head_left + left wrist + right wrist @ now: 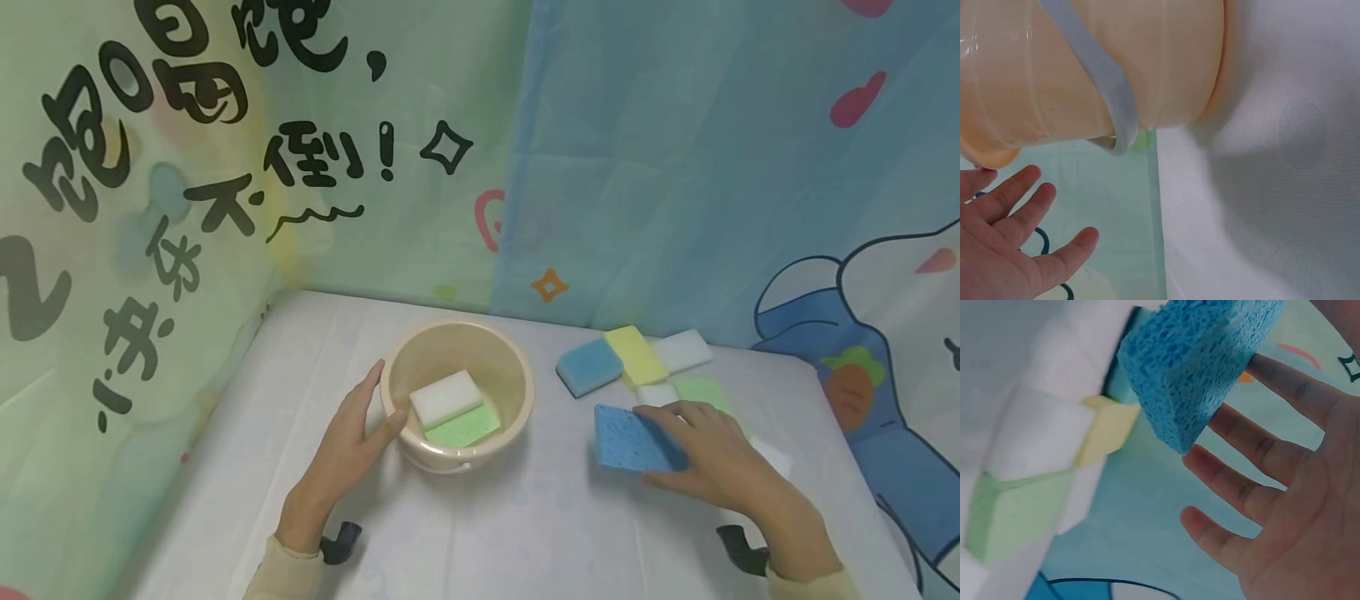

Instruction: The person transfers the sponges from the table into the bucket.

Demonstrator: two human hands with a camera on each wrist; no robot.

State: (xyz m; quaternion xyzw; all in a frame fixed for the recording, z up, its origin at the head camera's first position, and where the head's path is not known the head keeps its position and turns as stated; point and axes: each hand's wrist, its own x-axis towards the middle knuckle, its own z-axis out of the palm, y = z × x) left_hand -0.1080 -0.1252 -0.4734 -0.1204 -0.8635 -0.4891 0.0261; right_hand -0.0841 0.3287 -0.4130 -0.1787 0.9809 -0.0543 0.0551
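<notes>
Showing a sponge-sorting scene midway through: two sponges, a white sponge (pixel 446 397) and a green sponge (pixel 463 427), are already lying side by side inside the beige plastic basin (pixel 517 379), which is standing on the white-covered table (pixel 525 517). The basin is being steadied by the left hand (pixel 347 442), whose straight fingers are resting against the outer wall with the thumb touching near the rim; in the left wrist view the palm is seen spread, fingers apart, beside the basin's pale handle (pixel 1105 81).

A blue cellulose sponge (pixel 630 440) is being taken up by the right hand (pixel 712 462). Its fingers are laid over the sponge's right part, and the right wrist view suggests a pinch between thumb and fingers, though the thumb itself is hardly shown; whether the sponge is lifted clear of the table cannot be told for certain.

Behind that hand a cluster is still waiting: a second blue sponge (pixel 589 365), a yellow sponge (pixel 636 355), a white one (pixel 682 350) and a pale green one (pixel 703 392), touching or overlapping. Roughly a third of the work is judged done.
</notes>
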